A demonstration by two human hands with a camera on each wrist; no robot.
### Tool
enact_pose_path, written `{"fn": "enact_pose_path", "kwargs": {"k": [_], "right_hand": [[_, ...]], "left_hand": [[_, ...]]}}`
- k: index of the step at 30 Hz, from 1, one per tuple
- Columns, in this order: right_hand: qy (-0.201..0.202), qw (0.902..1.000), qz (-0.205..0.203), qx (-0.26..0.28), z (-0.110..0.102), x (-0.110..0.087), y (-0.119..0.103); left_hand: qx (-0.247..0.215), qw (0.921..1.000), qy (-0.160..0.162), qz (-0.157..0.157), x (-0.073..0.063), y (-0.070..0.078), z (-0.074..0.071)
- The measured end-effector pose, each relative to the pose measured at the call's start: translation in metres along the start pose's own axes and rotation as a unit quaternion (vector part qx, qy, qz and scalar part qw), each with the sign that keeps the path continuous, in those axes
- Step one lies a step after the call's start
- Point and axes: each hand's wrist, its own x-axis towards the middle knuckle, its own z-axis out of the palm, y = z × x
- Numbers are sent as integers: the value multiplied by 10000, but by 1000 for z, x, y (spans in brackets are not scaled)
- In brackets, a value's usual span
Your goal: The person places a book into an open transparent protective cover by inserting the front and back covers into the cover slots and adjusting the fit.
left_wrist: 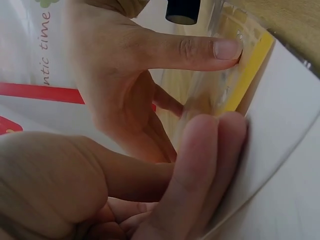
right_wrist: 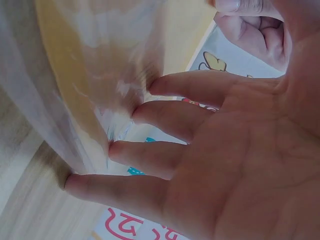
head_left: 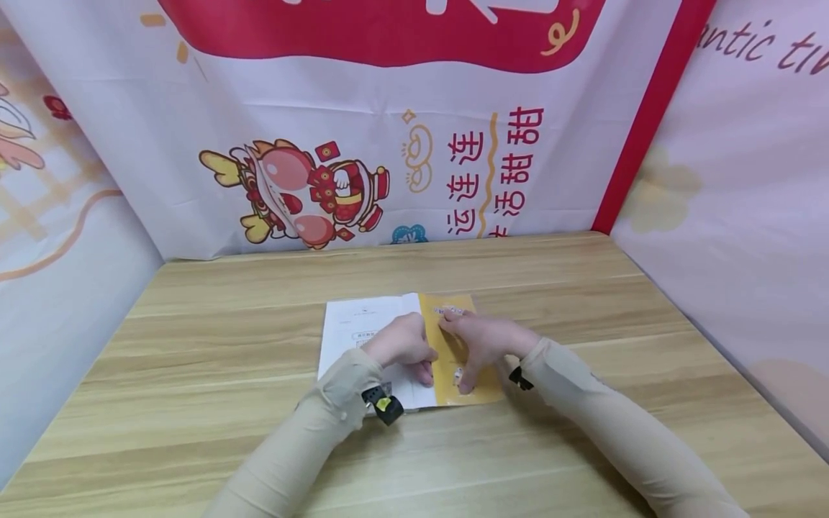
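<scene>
A booklet [head_left: 352, 317] lies spread on the table, its white side at left and yellow side at right. Clear plastic film [right_wrist: 117, 55] covers the yellow side and bulges up near the fingers. My left hand [head_left: 404, 342] is at the seam between white and yellow, fingers curled, thumb toward the yellow side. It appears to pinch the booklet there; the exact contact is partly hidden. In the left wrist view two fingertips [left_wrist: 202, 135] touch the white surface. My right hand [head_left: 482, 342] spreads over the yellow side, fingers nearly straight, thumb near the booklet's lower edge.
The wood-grain table [head_left: 194, 360] extends around the booklet. A printed cloth [head_left: 363, 86] with red lettering and a cartoon figure hangs along its back edge, with more cloth at both sides. Black straps [head_left: 383, 405] sit at the wrists.
</scene>
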Motion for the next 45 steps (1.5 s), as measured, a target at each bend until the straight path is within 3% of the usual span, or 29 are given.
{"fn": "enact_pose_path", "kwargs": {"k": [5,15,19,24,29,45], "right_hand": [[-23,9999,-98,0,-2,-1,-1],[-74,10000,49,-4,-2,-1,-2],[-89,10000,-17,12,-2,0,-1],[-106,9999,7,71,-1,2,-1],[-124,9998,118,66,-1,3,-3],[-46,9995,292,-92,1,0,-6]], "left_hand": [[-176,9998,46,-67,0,2,3],[180,9996,91,181,3,2,6],[-216,9995,20,248,5,-3,3],[-623,9970,448,122,8,-9,-5],[-637,9962,582,-70,10,-11,-9],[-393,9967,714,-46,12,-4,-3]]}}
